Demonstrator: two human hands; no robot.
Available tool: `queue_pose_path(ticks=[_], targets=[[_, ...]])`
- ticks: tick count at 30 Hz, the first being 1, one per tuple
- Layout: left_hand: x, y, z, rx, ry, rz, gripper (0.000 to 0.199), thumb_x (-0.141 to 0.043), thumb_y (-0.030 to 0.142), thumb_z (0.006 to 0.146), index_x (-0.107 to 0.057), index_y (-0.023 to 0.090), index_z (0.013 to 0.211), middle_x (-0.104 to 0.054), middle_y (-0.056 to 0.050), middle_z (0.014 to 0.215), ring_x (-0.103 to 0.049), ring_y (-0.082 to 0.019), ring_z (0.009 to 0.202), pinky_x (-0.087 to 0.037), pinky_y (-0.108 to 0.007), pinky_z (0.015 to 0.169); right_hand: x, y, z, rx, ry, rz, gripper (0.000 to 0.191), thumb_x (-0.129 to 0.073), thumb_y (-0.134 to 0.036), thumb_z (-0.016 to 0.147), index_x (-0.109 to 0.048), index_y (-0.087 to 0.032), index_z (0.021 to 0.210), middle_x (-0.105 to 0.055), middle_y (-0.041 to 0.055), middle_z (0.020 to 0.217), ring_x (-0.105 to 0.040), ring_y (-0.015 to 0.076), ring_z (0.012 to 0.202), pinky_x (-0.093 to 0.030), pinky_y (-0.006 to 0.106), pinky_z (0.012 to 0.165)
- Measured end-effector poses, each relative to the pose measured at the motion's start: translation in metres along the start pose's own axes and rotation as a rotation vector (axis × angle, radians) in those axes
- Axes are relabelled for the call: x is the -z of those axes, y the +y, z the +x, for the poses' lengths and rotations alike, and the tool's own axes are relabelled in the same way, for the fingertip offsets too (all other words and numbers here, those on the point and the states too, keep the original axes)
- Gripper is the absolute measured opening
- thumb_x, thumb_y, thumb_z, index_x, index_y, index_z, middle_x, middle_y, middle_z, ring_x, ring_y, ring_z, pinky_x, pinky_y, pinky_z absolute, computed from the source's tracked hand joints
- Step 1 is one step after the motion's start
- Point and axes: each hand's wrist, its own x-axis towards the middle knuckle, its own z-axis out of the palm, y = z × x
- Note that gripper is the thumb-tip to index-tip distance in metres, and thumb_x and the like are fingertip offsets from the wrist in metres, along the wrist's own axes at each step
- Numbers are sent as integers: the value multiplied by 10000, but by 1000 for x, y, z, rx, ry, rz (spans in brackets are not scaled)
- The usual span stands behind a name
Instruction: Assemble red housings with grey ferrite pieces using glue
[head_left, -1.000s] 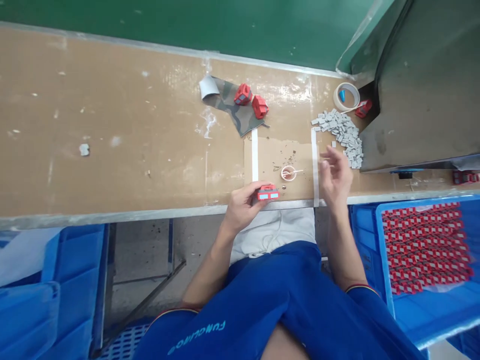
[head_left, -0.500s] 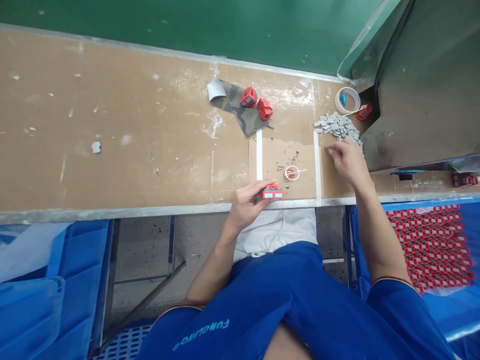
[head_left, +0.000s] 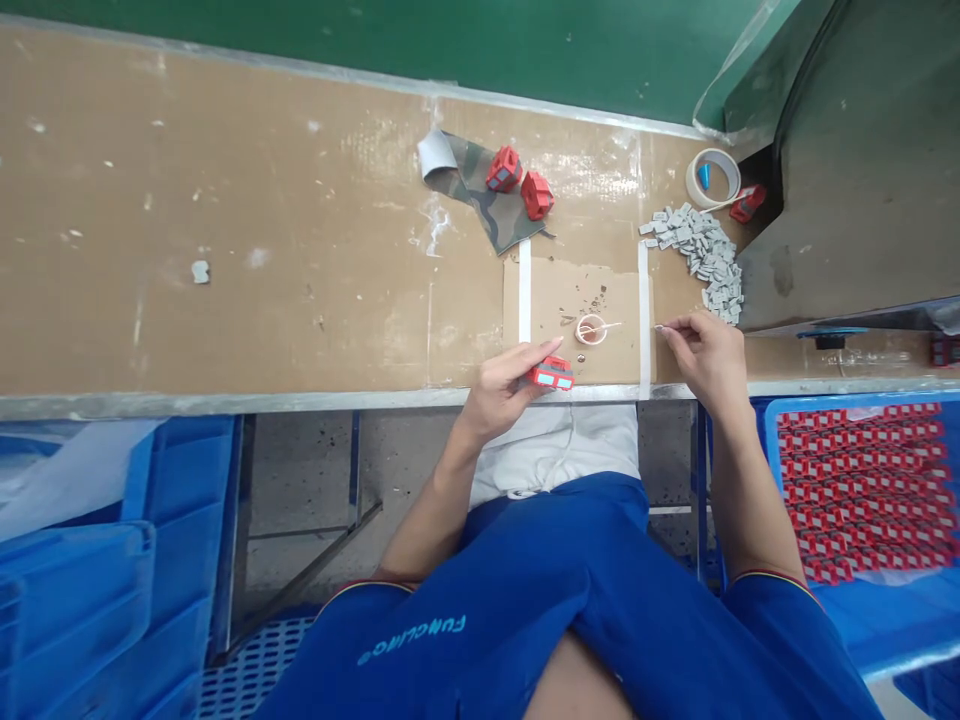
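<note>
Fingers (head_left: 525,358) curled around boxy red plastic block (head_left: 551,374) in left hand (head_left: 496,395); right fingertips (head_left: 675,325) pinching pale sliver (head_left: 657,327)

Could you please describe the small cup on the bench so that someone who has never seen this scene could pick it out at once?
Start at the long tan bench, then find the cardboard patch between two white tape strips. The cup sits on that patch, just beyond the red part in the left hand. It is small, round and pale, with a thin white stick poking out to the right.
</note>
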Motion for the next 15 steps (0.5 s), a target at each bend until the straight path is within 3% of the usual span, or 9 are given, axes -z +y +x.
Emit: queue_pose_path(ticks=[3,8,11,15], targets=[[1,0,1,-12,-25,-50,541,-725,176,975,-658,306,1496,-819,-68,1067,-750,-152,913,-605,-282,833,1,-35,-14,55,-44,205,99,-694,-287,940,-739,-220,882,-766,41,849,-689,188,731,-548,315,702],[1,2,-6,261,-55,-245,469,-780,273,953,-700,206,1410,-826,-118,1152,-814,-194,988,-653,-260,820,-20,-86,-30,147,-214,480,92,-693,-247,984,-727,-218,905,-765,26,873,-711,163,779,-567,277,717],[1,3,-8,336,-48,-250,399,-817,366,924,-753,168,1265,-832,-119,1114,-824,-209,980,-672,-273,835,-31,-94,-30,160,-256,535,104,-682,-229,990,-721,-213,895,-757,28,868,-701,162,779,-562,274,703],[2,5,-6,324,-54,-213,390,-817,388,923,-759,165,1237,-834,-115,1115,-825,-206,991,-673,-286,866,-34,-92,-29,145,-307,541,103,-692,-238,989,-711,-210,892,-755,25,864,-690,161,758,-560,285,703]])
